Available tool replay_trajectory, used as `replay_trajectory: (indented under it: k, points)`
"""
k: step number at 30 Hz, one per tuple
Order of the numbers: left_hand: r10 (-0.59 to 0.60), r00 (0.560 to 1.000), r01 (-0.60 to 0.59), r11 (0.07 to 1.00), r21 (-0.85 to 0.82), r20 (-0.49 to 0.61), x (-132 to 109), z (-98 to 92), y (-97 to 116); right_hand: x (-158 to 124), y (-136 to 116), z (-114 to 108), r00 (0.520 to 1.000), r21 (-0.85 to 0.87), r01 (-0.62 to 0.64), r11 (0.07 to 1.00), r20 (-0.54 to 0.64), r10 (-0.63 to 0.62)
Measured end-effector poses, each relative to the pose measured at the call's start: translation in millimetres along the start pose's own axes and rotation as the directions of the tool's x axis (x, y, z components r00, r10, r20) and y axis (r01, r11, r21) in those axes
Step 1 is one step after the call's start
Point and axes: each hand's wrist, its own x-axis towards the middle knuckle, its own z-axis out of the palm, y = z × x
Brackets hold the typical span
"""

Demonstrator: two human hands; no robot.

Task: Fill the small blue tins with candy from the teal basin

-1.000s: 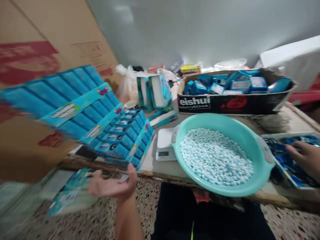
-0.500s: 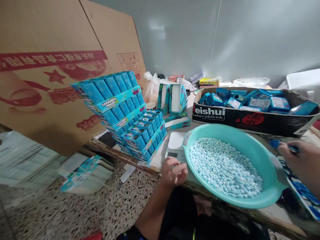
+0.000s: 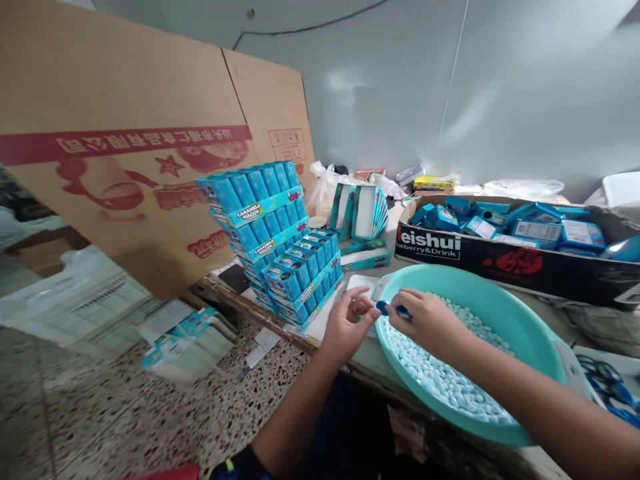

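Observation:
My right hand [image 3: 425, 320] is over a teal plastic basin [image 3: 520, 320] and shut on a small blue tube-like piece [image 3: 393, 309]. My left hand [image 3: 349, 327] hangs just left of that piece, fingers curled and nearly at its end. Whether they touch it is unclear. Pale blue oval candies [image 3: 440, 377] fill the bottom of the basin, partly hidden under my right forearm. A white kitchen scale [image 3: 357, 283] is mostly hidden behind the basin's near handle.
A stack of teal Caramelo Macizo display boxes [image 3: 265, 233] stands left of the basin, against a large cardboard sheet [image 3: 125, 153]. Behind is a black-printed carton [image 3: 445, 243] of blue packs. Flat printed cards [image 3: 185, 347] lie on the terrazzo floor below the table edge [image 3: 250, 317].
My left hand has moved up to the blue piece, and my right hand has carried it from the right side to over the basin. The view has swung, shifting everything left and up.

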Motion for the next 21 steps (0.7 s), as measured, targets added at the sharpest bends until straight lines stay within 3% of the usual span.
replay_trajectory:
  k: [4,8,11,14,17,19,21]
  points:
    - [-0.067,0.992,0.066,0.998,0.016,0.102,-2.3,-9.1,3.2,-14.0,1.0,10.4,0.994,0.023,0.102,0.995,0.026,-0.102]
    - [0.005,0.981,-0.037,0.986,0.163,0.193,-1.0,0.1,2.6,-23.3,3.7,8.8,0.99,0.033,0.06,0.998,0.128,-0.063]
    - [0.067,0.976,-0.129,0.946,0.298,0.209,1.4,-5.3,12.4,-21.8,3.8,1.7,0.981,0.035,0.002,0.999,0.192,-0.009]
    - [0.216,0.971,-0.234,0.803,0.548,0.098,4.1,-36.2,42.7,-19.3,1.5,-6.9,0.955,0.009,-0.002,1.0,0.296,0.0]
    - [0.277,0.955,-0.084,0.607,0.79,-0.111,12.5,-85.5,84.2,-20.2,0.7,-13.3,0.916,0.009,0.03,0.999,0.399,-0.031]
    - [0.155,0.964,0.114,0.49,0.864,-0.215,26.1,-118.3,107.4,-22.6,2.3,-15.0,0.91,0.022,0.043,0.999,0.411,-0.049]
    - [-0.049,0.969,0.243,0.384,0.891,-0.243,46.8,-145.2,121.8,-24.7,4.8,-15.0,0.92,0.048,0.048,0.998,0.386,-0.063]
